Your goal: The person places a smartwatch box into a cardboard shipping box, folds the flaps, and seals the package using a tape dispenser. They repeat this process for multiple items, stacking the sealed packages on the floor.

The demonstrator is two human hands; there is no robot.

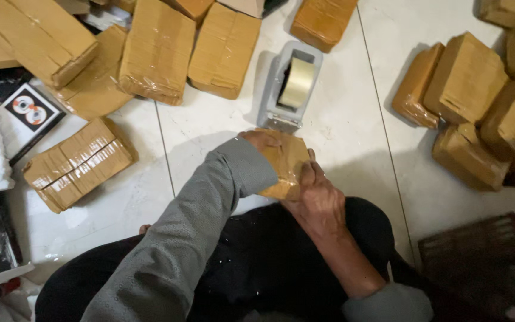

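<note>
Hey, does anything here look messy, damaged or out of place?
Nothing looks damaged or spilled. The taped brown parcels lie in loose, uneven heaps on the tiled floor, some tilted on others. The tape dispenser stands upright. Both hands, left hand and right hand, grip one small parcel.

The person sat on the white tiled floor [353,137], holding a small brown tape-wrapped cardboard parcel [286,160] above the lap. The left hand [258,141], in a grey sleeve, gripped the parcel's far edge; the right hand [318,200] pressed on its near side, fingers [306,174] flat on the tape. Just beyond the parcel stood a grey tape dispenser with a roll of tan tape [291,84]. More wrapped brown parcels lay in a cluster at upper left [157,50], one alone at left [78,164], and a heap at right [466,80].
</note>
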